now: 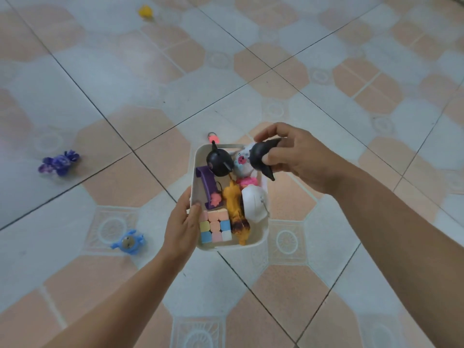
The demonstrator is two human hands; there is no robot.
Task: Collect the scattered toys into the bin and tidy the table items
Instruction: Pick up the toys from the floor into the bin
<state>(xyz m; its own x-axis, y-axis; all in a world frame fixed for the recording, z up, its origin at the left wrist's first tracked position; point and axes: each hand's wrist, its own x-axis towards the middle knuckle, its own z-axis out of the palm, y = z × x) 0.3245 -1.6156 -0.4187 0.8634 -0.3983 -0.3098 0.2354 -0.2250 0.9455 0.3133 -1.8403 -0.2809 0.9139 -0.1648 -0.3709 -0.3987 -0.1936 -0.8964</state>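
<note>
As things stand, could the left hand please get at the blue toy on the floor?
Probably not yet: the left hand is gripping the bin by its left wall. The floor around the blue toy, to the hand's left, looks clear, so it seems reachable once that hand is free.

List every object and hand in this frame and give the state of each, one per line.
bin: carried, holding toys
left hand: gripping the bin's left rim
right hand: pinching black-hooded doll
black-hooded doll: held over the bin
pastel cube: in bin
orange toy: in bin
purple toy: on floor
blue toy: on floor
yellow toy: on floor
</note>
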